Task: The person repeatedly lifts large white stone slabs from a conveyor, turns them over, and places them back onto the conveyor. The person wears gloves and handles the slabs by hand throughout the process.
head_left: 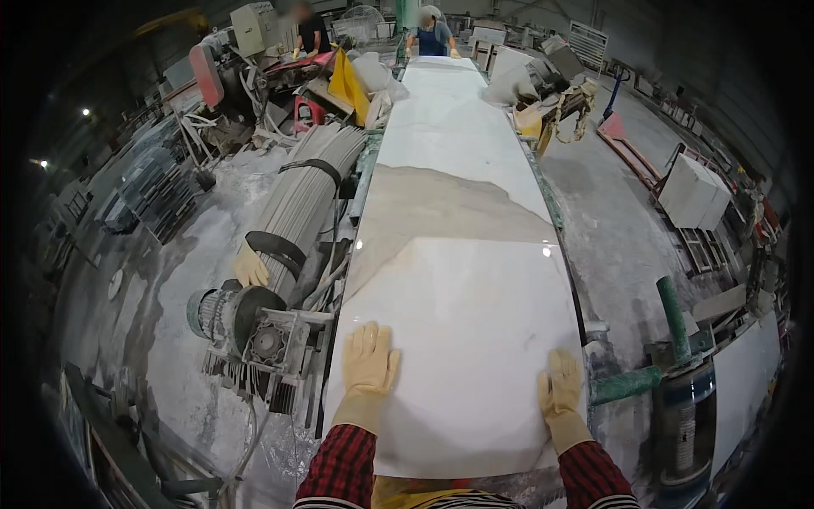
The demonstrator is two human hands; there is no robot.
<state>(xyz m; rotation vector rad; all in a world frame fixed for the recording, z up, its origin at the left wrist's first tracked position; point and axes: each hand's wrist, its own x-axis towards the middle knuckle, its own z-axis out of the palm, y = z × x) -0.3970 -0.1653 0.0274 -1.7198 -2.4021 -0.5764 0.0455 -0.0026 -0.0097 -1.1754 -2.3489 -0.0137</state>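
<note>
We have before us a long, glossy white slab with a grey-beige veined band across its middle [475, 331], lying flat and running from just in front of our body to the far end of the green-framed surface [367, 172] beneath it; whether it is one piece or more, we cannot tell. To its left lies a long grey bundle of ribbed strips bound with black straps [309, 195]; at the far end stands a co-worker in a blue apron [432, 42], gloved hands near the slab's far corners; to our right, near the slab, is a dark blue cylinder with a pale middle [685, 428]; by the bundle's near end sits a grey-green finned motor [222, 312].

Our forearms, in red-and-black checked sleeves [341, 462], reach forward from the lower edge, set well apart; our left hand in a cream rubber glove [368, 369] lies palm down on the slab near its left edge, fingers extended away from us, thumb slightly out, gripping nothing; our right hand, gloved alike [562, 394], rests near the right edge, fingers forward, thumb inward, likewise spread rather than closed; a loose cream glove [251, 266] lies beside the motor.
</note>
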